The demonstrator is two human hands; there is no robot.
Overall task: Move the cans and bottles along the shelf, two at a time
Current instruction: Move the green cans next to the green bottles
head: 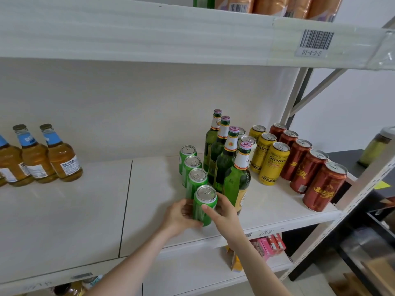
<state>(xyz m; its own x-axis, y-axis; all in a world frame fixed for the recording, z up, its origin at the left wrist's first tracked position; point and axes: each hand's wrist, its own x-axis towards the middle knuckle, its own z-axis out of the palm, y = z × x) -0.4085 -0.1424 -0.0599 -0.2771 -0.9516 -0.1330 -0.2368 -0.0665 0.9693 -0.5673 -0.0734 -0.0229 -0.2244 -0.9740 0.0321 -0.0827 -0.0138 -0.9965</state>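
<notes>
White shelf board (64,210), white back panel (128,107), left hand (178,217) and right hand (223,212) gripping front green can (204,207)

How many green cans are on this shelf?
4, in one row beside the green bottles: the front can, gripped by the left hand and right hand, then the second can, third can and rear can behind it. More could hide behind the bottles.

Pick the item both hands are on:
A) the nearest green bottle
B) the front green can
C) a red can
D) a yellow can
B: the left hand and the right hand both curl around the front green can, with the right thumb across its face; the nearest green bottle stands just behind the right hand.
</notes>
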